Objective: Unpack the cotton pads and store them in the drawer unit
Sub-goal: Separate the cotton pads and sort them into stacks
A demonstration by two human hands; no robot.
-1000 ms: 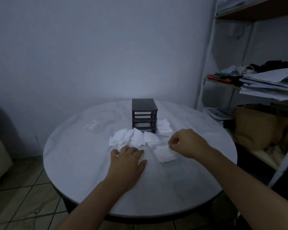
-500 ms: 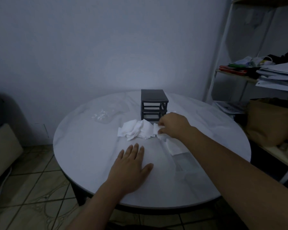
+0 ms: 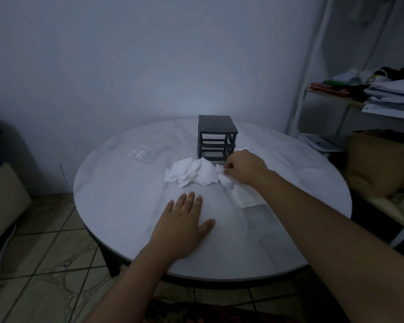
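Observation:
A small dark drawer unit (image 3: 217, 136) stands near the middle of the round white table (image 3: 117, 187). Just in front of it lies a loose heap of white cotton pads (image 3: 191, 172). My right hand (image 3: 244, 167) reaches to the right end of the heap, close to the unit's lowest level, and pinches a cotton pad (image 3: 225, 180). More pads (image 3: 245, 198) lie under my right forearm. My left hand (image 3: 184, 223) rests flat on the table, fingers straight, nearer to me than the heap and holding nothing.
An empty clear plastic wrapper (image 3: 142, 155) lies left of the unit. A clear flat piece (image 3: 261, 219) sits on the table under my right arm. Shelves with stacked papers (image 3: 392, 96) and a brown bag (image 3: 378, 164) stand to the right. Tiled floor lies left.
My right hand moved forward from the table's middle to the heap beside the drawer unit and pinches a pad. My left hand drew back and flattened on the table.

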